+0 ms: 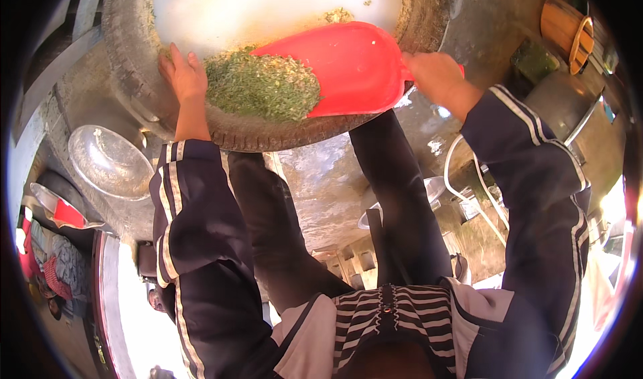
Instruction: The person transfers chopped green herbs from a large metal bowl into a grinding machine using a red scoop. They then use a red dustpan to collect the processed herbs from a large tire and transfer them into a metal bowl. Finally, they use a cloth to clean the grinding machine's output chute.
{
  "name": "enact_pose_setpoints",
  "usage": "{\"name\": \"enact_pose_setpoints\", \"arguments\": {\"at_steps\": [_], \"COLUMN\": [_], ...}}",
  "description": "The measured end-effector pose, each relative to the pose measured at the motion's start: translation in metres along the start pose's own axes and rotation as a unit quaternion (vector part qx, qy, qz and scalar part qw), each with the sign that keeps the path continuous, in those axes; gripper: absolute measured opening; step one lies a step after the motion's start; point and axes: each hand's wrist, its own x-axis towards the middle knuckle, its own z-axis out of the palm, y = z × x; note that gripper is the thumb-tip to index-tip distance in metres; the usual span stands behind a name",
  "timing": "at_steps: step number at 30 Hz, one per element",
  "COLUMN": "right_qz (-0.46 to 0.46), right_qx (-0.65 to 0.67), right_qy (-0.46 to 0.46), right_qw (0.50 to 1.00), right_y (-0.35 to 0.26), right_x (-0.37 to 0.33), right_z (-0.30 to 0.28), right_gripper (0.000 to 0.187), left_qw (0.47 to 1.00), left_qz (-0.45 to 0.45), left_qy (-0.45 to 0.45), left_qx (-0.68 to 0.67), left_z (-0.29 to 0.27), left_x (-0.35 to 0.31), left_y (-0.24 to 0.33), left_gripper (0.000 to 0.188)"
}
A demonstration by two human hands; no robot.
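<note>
My right hand (439, 74) is wrapped round the handle of a red plastic scoop (358, 64). The scoop lies tilted across the near side of a large round pan (221, 21) with a pale, shiny inside. At the scoop's mouth is a heap of chopped green leaves (261, 88), partly on the scoop and reaching left toward the pan's rim. My left hand (183, 78) is open at the left end of the heap, thumb and fingers apart, holding nothing. Whether its fingers touch the leaves or the rim, I cannot tell.
A thick, worn brown rim (137, 78) surrounds the pan. A shallow metal basin (110, 161) sits on the left. At the far right is a wooden bucket (566, 34). A pale hose (462, 195) loops near my right leg. Small leaf scraps (338, 15) lie beyond the scoop.
</note>
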Motion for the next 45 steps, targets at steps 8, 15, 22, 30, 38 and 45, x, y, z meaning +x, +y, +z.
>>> {"name": "enact_pose_setpoints", "arguments": {"at_steps": [8,15,22,30,38,45], "right_qz": [0.194,0.229,0.225,0.214,0.232,0.213], "right_qx": [0.078,0.101,0.125,0.129,0.135,0.131], "right_qy": [0.093,0.103,0.1,0.109,0.089,0.1], "right_qw": [0.973,0.963,0.961,0.962,0.959,0.963], "right_y": [0.016,0.019,0.018,0.021,0.02,0.022], "right_x": [-0.261,-0.273,-0.261,-0.261,-0.257,-0.256], "right_z": [0.318,0.352,0.359,0.356,0.356,0.356], "right_gripper": [0.019,0.026,0.03,0.03,0.03,0.03], "left_qw": [0.976,0.91,0.936,0.94,0.888,0.939], "left_qz": [0.077,-0.08,0.031,0.204,0.069,0.146], "left_qy": [0.07,-0.058,0.035,0.099,-0.096,-0.12], "left_qx": [-0.191,-0.403,-0.35,-0.256,-0.444,-0.288], "left_z": [0.139,0.152,0.109,0.12,0.141,0.102], "left_x": [-0.322,-0.398,-0.434,-0.277,-0.39,-0.452], "left_y": [0.21,0.281,0.32,0.252,0.306,0.311], "left_gripper": [0.051,0.05,0.054,0.056,0.071,0.062]}}
